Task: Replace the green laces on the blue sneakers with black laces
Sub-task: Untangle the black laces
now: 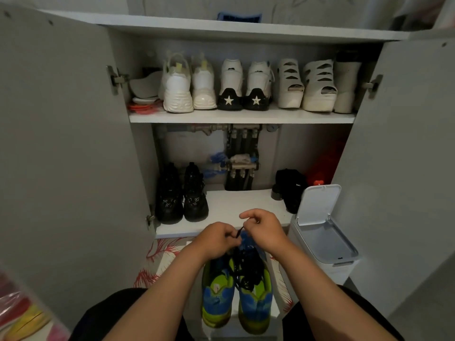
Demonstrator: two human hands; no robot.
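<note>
A: Nearest: bare forearms (172, 279) over dark-clad knees (110, 313). Sneakers?
B: Blue-and-green sneakers (219, 299) side by side between the knees, before the open cabinet (234, 205). Black lace (246, 269) bunched on top.
A: Hands?
B: Left hand (216, 239) and right hand (263, 230) each pinch the lace, close together, over the far ends of the sneakers.

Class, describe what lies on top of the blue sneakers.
Tangled black laces lie across the blue sneakers; left hand and right hand pinch one lace above. The hands cover the sneakers' far ends, hiding the lacing there.
</note>
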